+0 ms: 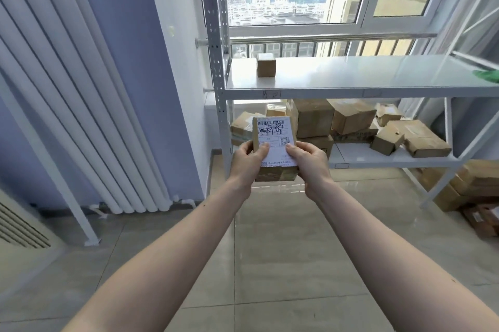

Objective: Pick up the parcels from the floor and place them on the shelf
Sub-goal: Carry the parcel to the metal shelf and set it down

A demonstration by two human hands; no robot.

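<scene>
Both hands, left hand (247, 163) and right hand (307, 163), grip 1 labelled parcel (274, 142) before the shelf (351, 86)

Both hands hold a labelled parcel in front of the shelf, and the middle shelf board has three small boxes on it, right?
Not quite. The head view shows one small box on the middle board, not three. Both the left hand and right hand do hold the labelled parcel.

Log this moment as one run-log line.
stage: carrying | held: labelled parcel | left hand: grip on parcel | right hand: grip on parcel | middle shelf: one small box
</scene>
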